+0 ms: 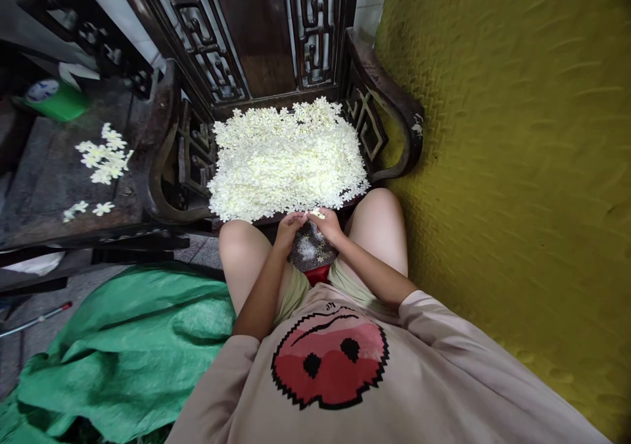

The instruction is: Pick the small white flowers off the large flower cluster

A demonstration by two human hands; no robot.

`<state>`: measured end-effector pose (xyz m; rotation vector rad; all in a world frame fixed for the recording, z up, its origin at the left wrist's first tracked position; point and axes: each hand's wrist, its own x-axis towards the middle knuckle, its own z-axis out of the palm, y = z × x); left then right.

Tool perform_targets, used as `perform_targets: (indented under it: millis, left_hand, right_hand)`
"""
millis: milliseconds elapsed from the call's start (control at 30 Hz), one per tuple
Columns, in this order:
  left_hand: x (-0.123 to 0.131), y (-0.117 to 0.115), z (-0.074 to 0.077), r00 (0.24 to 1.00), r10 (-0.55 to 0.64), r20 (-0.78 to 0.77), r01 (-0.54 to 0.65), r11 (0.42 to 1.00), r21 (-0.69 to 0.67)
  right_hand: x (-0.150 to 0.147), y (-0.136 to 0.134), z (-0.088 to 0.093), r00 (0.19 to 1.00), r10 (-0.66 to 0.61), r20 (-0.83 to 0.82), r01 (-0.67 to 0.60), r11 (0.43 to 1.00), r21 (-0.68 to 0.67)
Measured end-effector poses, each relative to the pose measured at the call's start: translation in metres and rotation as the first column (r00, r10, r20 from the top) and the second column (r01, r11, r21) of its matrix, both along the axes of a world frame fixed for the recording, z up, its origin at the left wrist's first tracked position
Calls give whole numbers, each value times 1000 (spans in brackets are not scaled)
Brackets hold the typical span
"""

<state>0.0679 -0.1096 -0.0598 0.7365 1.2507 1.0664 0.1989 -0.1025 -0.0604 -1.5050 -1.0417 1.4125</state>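
Observation:
A large heap of small white flowers (288,161) covers the seat of a dark carved wooden chair (389,102) in front of me. My left hand (290,228) and my right hand (326,223) meet at the heap's near edge, between my knees. Both have fingers curled in a pinch around a small pale flower (315,214) held between them. Below the hands, a dark patch of floor (308,250) carries a few fallen white bits.
A second dark chair seat (59,168) on the left holds a few loose white flowers (104,156) and a green container (56,98). A green woven sack (123,345) lies on the floor lower left. A yellow textured wall (517,168) stands on the right.

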Motion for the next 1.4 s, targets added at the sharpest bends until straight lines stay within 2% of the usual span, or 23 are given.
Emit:
perform_targets:
  millis: [167,433,833,1067,1267,1400]
  left_hand:
    - [2,-1,7,998,34,-60,-32,999,38]
    - [1,0,0,989,77,-128,-74,997,25]
    - [3,2,-13,995,93,31,-91,993,-71]
    - [4,4,-12,989,81,126,-62,987,-149]
    - [3,3,-8,981,109,160,-80,981,-175]
    - [3,2,-3,984,68,165,-33,978,-207]
  right_hand:
    - [1,0,0,1000,0,20,-1,999,51]
    - [0,-2,5,999,16,40,-20,996,89]
    - [-1,-4,7,994,102,-29,-101,994,42]
    - [-1,-5,11,994,105,-31,-103,992,66]
    - [-1,-4,9,998,22,-56,-19,998,56]
    - [-1,-3,8,991,95,-98,-94,995,19]
